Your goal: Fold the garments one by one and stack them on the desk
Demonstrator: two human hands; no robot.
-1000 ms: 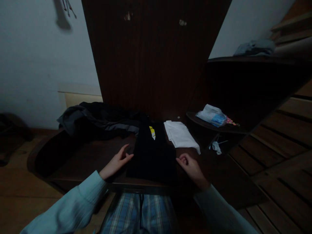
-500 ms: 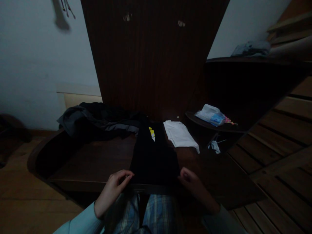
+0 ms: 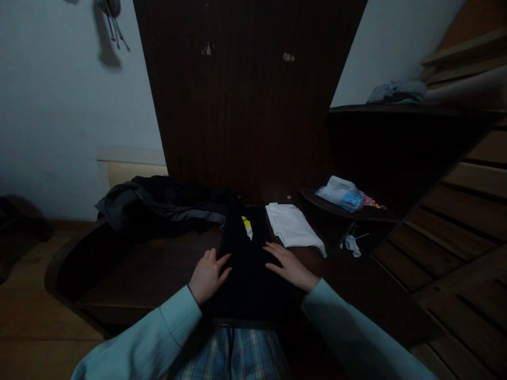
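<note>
A black garment (image 3: 247, 287), seemingly trousers, lies spread on the dark wooden desk, its far end narrowing toward the back panel. My left hand (image 3: 209, 274) rests at its left edge with the fingers apart. Over the right edge lies my right hand (image 3: 289, 266), fingers stretched out and flat. A yellow and white patch (image 3: 247, 227) shows in a gap at the garment's far part. Beyond my right hand is a folded white cloth (image 3: 295, 226). Dark and grey clothes (image 3: 158, 206) are heaped at the back left. Fine detail of the black fabric is lost in the dim light.
At the right, a small rounded shelf (image 3: 348, 213) bears a plastic packet (image 3: 340, 194). Crumpled tissue (image 3: 351, 245) lies below it. Folded cloth (image 3: 398, 92) sits on the upper shelf. A tall dark panel (image 3: 245, 116) stands behind, and slatted wood (image 3: 455, 237) fills the right side.
Both hands have moved from the garment's near corners, where the fingers were pinched, forward and inward onto it. The fingers have spread. The view has tilted slightly upward.
</note>
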